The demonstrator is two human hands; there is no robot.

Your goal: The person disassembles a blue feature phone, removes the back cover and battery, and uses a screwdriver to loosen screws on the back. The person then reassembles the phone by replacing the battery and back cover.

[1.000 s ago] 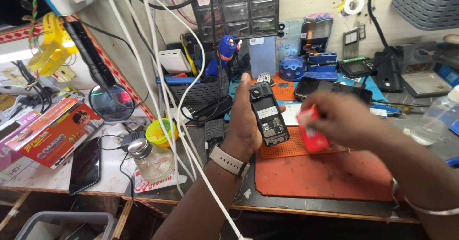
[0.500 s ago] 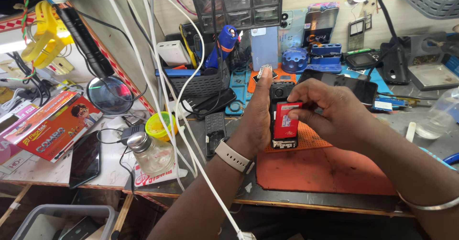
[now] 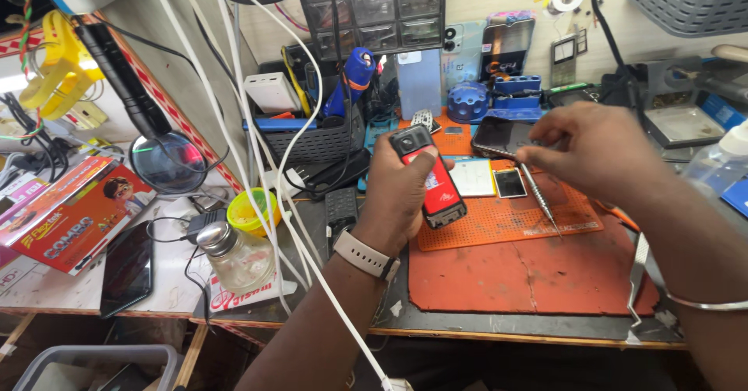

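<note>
The left hand [image 3: 401,192] hides much of the red-backed phone [image 3: 430,177] it grips above the surface [image 3: 467,325]. To its right, the right hand [image 3: 592,153] pinches a thin screwdriver [image 3: 539,196].

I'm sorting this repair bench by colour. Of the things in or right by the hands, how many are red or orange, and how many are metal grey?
Red or orange: 3, namely the phone in the left hand, red mat, orange mat.
Metal grey: 2, namely the screwdriver in the right hand, tweezers.
Total: 5
</note>
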